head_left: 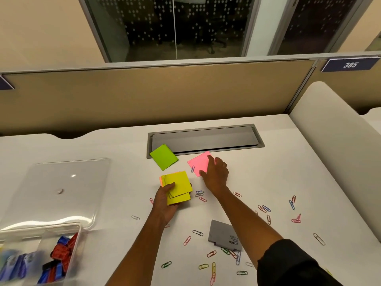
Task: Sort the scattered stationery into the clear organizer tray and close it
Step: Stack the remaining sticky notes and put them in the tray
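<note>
Left to right.

Clear organizer tray (61,254) sits at the near-left corner, lid (61,188) hinged open and lying flat on the far side of it. One compartment already holds red, blue and black clips (61,252); the cells further left are blurred, contents unclear.

Left hand (165,203) is mid-table, fingers curled under and thumb on top of a stack of yellow sticky notes (179,187), with an orange edge showing at the stack's left. Firm hold, stack lifted off the desk.

Green note pad (164,156) lies just beyond the stack, far side, overlapping the corner of the grey cable hatch (206,139). Untouched.

Right hand (216,174) is on the pink sticky note (199,163): fingertips pressing its right and near edges, thumb at the near corner. Looks like contact rather than a closed pinch, note still flat on the desk. A blue paper clip (193,168) rests on the note's left corner.

Key relation: pink note is directly under the right fingers, lying to the right and slightly far of the left-hand stack. Short leftward, nearward transfer should add it. Right hand is clearly the nearer one. Tray is well to the left and near of both hands.

Loose paper clips (266,209) and a grey Camlin box (224,236) are scattered near-right, still unsorted.
</note>
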Demonstrator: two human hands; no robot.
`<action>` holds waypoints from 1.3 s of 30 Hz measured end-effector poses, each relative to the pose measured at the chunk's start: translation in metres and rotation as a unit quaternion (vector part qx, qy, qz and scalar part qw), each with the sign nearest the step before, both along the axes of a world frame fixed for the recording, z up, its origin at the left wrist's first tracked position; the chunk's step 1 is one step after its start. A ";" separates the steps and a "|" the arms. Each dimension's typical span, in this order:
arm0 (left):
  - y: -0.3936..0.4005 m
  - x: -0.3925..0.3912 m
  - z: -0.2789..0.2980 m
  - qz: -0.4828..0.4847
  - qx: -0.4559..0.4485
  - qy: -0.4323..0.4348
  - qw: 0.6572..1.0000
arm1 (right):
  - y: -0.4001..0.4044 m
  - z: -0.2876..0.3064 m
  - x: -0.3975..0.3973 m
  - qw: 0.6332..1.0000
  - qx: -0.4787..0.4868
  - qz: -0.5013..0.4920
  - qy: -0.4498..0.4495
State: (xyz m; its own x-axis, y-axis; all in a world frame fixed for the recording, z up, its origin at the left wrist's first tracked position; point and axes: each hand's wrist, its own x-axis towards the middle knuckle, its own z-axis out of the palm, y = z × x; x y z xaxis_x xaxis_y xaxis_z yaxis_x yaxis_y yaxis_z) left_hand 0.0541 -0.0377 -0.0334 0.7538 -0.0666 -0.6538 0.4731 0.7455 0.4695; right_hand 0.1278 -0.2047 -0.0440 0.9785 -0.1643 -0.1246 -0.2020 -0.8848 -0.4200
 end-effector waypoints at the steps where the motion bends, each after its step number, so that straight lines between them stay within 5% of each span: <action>1: 0.003 0.000 0.000 0.003 0.001 0.001 1.000 | 0.001 0.000 0.003 1.000 0.000 -0.002 0.005; 7: 0.012 -0.003 -0.003 0.006 0.012 0.010 1.000 | -0.006 0.008 0.015 0.994 0.066 -0.075 0.040; 18: 0.007 -0.017 -0.003 0.012 0.009 0.005 1.000 | -0.016 0.016 -0.017 0.925 0.336 -0.157 -0.080; 29: -0.005 -0.045 0.027 0.017 0.018 -0.006 1.000 | -0.030 0.073 -0.037 0.890 0.409 -0.108 -0.172; 36: -0.007 -0.058 0.044 0.025 0.022 -0.007 0.999 | -0.019 0.109 -0.052 0.841 0.527 -0.017 -0.121; 39: -0.006 -0.062 0.047 0.020 0.008 -0.008 1.000 | -0.007 0.112 -0.062 0.852 0.515 0.043 -0.079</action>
State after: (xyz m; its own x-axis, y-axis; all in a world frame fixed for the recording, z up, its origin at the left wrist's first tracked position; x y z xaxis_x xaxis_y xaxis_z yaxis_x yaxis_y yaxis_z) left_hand -0.0078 -0.0434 0.0140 0.7658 -0.0254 -0.6426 0.4354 0.7559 0.4889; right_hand 0.0660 -0.2115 0.0675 0.9994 0.0254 -0.0249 -0.0239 -0.0389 -0.9990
